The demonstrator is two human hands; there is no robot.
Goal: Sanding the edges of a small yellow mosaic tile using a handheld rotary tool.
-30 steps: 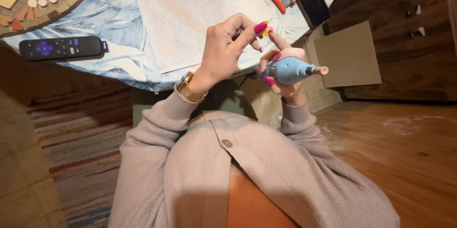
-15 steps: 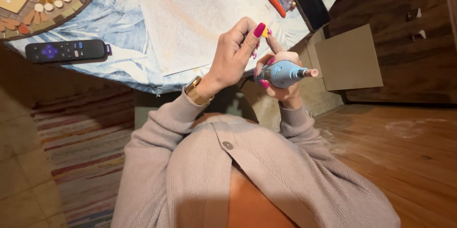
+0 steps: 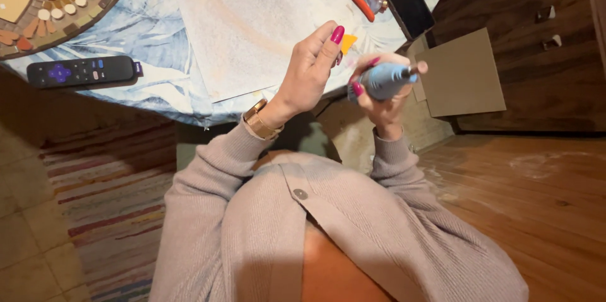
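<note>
Across the upper left of the frame a worktop [image 3: 158, 30] draped in blue-and-white cloth is seen. At centre, a blue rotary tool [image 3: 384, 81] is gripped in the right hand [image 3: 382, 97], its long axis pointing to the right of the frame. Just left of it, almost touching, a small orange piece [image 3: 348, 42] is pinched in the left hand [image 3: 309, 71].
</note>
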